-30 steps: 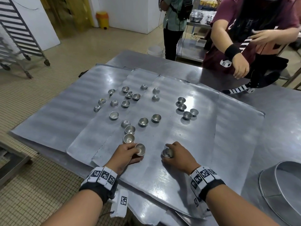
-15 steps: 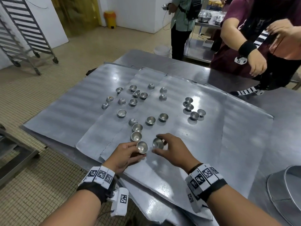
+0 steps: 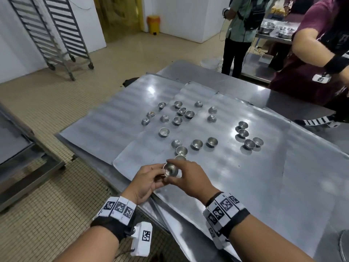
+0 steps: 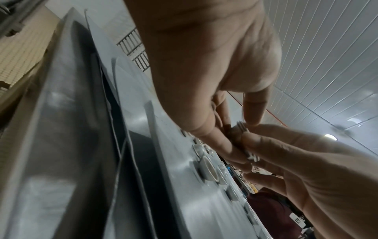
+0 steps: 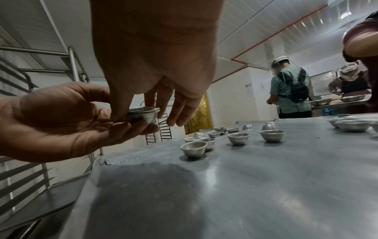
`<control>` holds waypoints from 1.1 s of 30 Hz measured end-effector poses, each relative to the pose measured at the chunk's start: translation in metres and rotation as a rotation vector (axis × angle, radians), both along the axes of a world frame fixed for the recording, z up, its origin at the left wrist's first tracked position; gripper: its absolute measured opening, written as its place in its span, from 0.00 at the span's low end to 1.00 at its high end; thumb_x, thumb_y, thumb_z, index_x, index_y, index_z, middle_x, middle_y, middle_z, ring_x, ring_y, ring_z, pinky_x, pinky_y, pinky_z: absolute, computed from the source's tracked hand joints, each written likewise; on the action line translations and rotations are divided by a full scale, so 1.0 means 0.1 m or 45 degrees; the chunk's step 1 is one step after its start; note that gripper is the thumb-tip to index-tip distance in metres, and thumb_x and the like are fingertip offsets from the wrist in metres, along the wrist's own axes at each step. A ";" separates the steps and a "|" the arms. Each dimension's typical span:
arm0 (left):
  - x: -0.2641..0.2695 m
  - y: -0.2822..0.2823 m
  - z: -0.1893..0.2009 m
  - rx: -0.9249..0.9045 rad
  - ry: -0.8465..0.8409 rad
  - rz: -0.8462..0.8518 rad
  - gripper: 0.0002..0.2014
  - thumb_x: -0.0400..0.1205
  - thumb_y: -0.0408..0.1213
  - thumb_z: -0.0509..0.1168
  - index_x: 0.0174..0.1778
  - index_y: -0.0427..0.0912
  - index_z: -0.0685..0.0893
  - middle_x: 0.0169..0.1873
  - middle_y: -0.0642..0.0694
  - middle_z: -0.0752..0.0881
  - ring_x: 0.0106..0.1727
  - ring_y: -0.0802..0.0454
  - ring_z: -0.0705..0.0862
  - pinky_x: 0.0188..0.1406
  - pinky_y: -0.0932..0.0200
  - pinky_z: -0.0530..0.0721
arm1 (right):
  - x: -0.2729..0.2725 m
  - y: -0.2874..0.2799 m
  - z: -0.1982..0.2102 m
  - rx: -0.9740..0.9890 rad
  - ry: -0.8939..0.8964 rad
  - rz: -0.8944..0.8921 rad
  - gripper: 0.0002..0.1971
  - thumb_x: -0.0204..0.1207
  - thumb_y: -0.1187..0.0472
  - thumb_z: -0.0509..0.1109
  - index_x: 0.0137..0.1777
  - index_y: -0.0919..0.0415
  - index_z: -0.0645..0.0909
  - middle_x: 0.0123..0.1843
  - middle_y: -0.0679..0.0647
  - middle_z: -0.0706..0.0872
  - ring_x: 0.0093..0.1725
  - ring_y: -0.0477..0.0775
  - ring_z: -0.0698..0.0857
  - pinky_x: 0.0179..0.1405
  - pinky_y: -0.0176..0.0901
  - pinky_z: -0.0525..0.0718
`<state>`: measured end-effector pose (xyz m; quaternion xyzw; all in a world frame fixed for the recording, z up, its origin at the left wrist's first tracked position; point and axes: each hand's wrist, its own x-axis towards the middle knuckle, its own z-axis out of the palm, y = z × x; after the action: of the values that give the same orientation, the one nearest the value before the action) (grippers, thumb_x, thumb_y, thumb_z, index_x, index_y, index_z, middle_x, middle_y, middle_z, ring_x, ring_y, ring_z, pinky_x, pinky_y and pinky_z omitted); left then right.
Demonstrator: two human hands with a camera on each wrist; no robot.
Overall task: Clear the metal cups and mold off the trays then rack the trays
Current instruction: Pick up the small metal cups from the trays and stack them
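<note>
Two small metal cups [image 3: 171,170] sit nested one in the other just above the near edge of the top tray [image 3: 236,186]. My left hand [image 3: 151,176] cradles the nested cups [image 5: 143,115] from below with curled fingers. My right hand [image 3: 186,173] pinches the upper cup's rim from above with thumb and fingertips [image 5: 120,113]. In the left wrist view the cup rims [image 4: 238,130] show edge-on between both hands. Several more loose cups [image 3: 197,144] lie scattered on the overlapping flat trays, some upside down. A round metal mold [image 3: 344,244] shows at the bottom right corner.
The trays lie on a steel table [image 3: 311,214]. Two wheeled tray racks [image 3: 51,31] stand on the tiled floor at the far left. A person in a maroon shirt [image 3: 309,44] leans at the table's far right; another person [image 3: 239,25] stands behind it.
My right hand carried its cup leftward and set it into the cup in my left hand. Both hands now hold the nested pair together, slightly raised off the tray.
</note>
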<state>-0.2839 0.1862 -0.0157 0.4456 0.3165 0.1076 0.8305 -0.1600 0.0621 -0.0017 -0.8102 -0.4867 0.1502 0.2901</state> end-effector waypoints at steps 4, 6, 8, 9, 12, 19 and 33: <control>-0.08 0.12 -0.01 0.022 0.029 0.040 0.11 0.85 0.21 0.62 0.55 0.31 0.89 0.48 0.29 0.92 0.44 0.43 0.94 0.43 0.55 0.94 | -0.06 0.11 -0.03 -0.057 0.023 0.019 0.36 0.70 0.34 0.75 0.78 0.42 0.75 0.66 0.45 0.86 0.64 0.49 0.84 0.59 0.45 0.82; -0.11 0.21 -0.03 0.029 0.074 0.083 0.10 0.84 0.21 0.64 0.55 0.31 0.89 0.50 0.27 0.92 0.45 0.40 0.94 0.49 0.52 0.93 | -0.02 0.15 -0.07 -0.015 0.026 -0.098 0.32 0.72 0.35 0.72 0.76 0.43 0.77 0.67 0.45 0.86 0.65 0.48 0.83 0.60 0.45 0.82; -0.13 0.30 -0.06 0.047 0.138 0.106 0.09 0.83 0.23 0.67 0.57 0.30 0.88 0.50 0.26 0.91 0.49 0.36 0.93 0.53 0.50 0.92 | 0.11 0.18 -0.12 -0.002 -0.021 -0.293 0.24 0.75 0.40 0.70 0.70 0.45 0.81 0.65 0.47 0.86 0.63 0.51 0.84 0.54 0.44 0.80; -0.14 0.34 -0.07 0.049 0.164 0.110 0.10 0.83 0.23 0.68 0.60 0.29 0.87 0.50 0.25 0.91 0.50 0.34 0.93 0.53 0.49 0.91 | 0.18 0.19 -0.15 -0.050 -0.041 -0.351 0.23 0.76 0.42 0.70 0.70 0.46 0.81 0.65 0.49 0.85 0.64 0.55 0.83 0.52 0.45 0.79; -0.18 0.42 -0.07 0.055 0.194 0.085 0.11 0.83 0.24 0.68 0.62 0.29 0.87 0.50 0.25 0.91 0.49 0.35 0.93 0.49 0.53 0.93 | 0.31 0.24 -0.26 -0.286 -0.050 -0.343 0.28 0.76 0.41 0.70 0.74 0.48 0.75 0.67 0.54 0.80 0.64 0.60 0.81 0.54 0.49 0.81; -0.11 0.48 -0.06 0.117 0.213 -0.039 0.11 0.84 0.24 0.68 0.62 0.31 0.87 0.54 0.26 0.90 0.49 0.37 0.94 0.48 0.55 0.93 | 0.33 0.32 -0.41 -0.360 -0.086 -0.355 0.28 0.78 0.43 0.68 0.76 0.48 0.72 0.62 0.55 0.82 0.57 0.59 0.84 0.53 0.49 0.83; -0.03 0.56 -0.10 0.123 0.212 -0.132 0.11 0.83 0.27 0.69 0.61 0.34 0.88 0.51 0.31 0.93 0.54 0.38 0.93 0.60 0.51 0.90 | 0.33 0.22 -0.41 -0.461 -0.219 -0.319 0.19 0.76 0.38 0.66 0.59 0.48 0.82 0.52 0.48 0.82 0.48 0.53 0.84 0.47 0.45 0.83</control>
<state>-0.2865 0.2427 -0.0254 0.5081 0.3555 0.0422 0.7834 -0.1271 0.0837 -0.0430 -0.9128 -0.3705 0.1284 0.1141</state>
